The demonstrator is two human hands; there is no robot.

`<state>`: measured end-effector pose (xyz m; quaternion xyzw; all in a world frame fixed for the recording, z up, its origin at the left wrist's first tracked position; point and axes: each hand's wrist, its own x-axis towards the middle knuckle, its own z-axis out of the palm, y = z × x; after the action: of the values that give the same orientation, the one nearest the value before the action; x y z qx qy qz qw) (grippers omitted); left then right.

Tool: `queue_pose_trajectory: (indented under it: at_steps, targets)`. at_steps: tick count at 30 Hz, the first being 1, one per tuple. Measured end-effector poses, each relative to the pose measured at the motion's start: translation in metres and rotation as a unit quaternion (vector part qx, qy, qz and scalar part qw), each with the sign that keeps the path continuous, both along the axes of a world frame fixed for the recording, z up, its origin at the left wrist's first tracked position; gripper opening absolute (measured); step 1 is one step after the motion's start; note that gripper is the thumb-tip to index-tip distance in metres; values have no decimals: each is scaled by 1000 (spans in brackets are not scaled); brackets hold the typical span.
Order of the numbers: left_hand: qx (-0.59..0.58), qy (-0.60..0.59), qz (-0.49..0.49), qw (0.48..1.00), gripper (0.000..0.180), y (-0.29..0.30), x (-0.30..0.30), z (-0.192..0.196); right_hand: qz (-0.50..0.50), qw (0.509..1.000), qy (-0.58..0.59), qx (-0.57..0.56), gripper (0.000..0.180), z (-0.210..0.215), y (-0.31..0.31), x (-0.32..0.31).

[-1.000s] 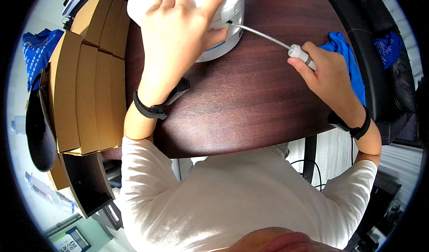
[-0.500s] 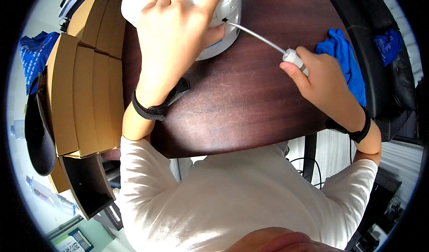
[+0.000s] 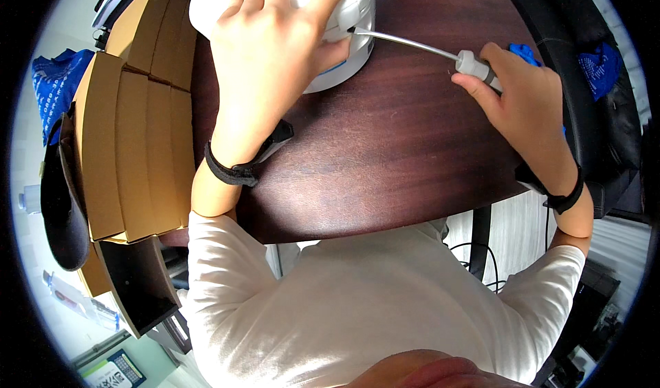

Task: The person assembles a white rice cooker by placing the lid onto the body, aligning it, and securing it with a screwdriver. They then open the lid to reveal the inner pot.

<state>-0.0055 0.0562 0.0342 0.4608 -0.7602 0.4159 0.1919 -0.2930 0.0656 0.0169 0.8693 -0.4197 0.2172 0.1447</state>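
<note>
A white, rounded appliance (image 3: 354, 6) stands at the far edge of the picture, partly cut off; its exact kind is not clear. My left hand (image 3: 271, 51) lies over its top with spread fingers, the thumb bent round its near right side, gripping it. In my right hand (image 3: 526, 103) is a screwdriver (image 3: 467, 63) with a light grey handle and a long metal shaft. The fingers wrap the handle, with the thumb along it. Its shaft points left, and the tip meets a small dark spot at the appliance's right side, beside my left thumb.
The dark brown wooden table (image 3: 385, 154) curves along its near edge. Brown cardboard boxes (image 3: 137, 154) stand in a row to the left. A blue cloth (image 3: 526, 53) lies mostly hidden behind my right hand. A black leather seat (image 3: 550, 30) borders the table's right side.
My right hand has moved right and slightly down with the screwdriver, whose shaft now lies flatter. It now covers most of the blue cloth. The left hand has barely shifted.
</note>
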Motion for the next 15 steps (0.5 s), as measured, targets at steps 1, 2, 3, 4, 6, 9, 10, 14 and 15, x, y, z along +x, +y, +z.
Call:
queue_pose_trajectory:
  at_steps: [1,2,3,4,6,9,10,14,15]
  targets:
    - [5,0,7,1000,80,1,0,0,-2,1000,17,4,41,3,0,1]
    - [8,-1,14,1000,80,2,-1,0,1,1000,16,16,41,6,1,3]
    - [10,-2,23,1000,80,2,-1,0,4,1000,15,27,42,7,3,4]
    - [13,-2,32,999,80,3,-1,0,7,999,15,39,42,9,5,6]
    - [11,-1,28,1000,80,3,-1,0,-6,998,14,60,43,10,10,8]
    - [4,2,4,1000,79,1,-1,2,-13,998,32,57,44,11,11,6]
    - [5,2,7,1000,78,1,-1,2,-6,998,33,45,44,11,10,5]
    - [5,4,10,1000,77,0,-4,1,31,998,26,55,43,11,7,6]
    - [3,1,12,1000,77,1,-5,1,25,997,38,55,43,13,7,7]
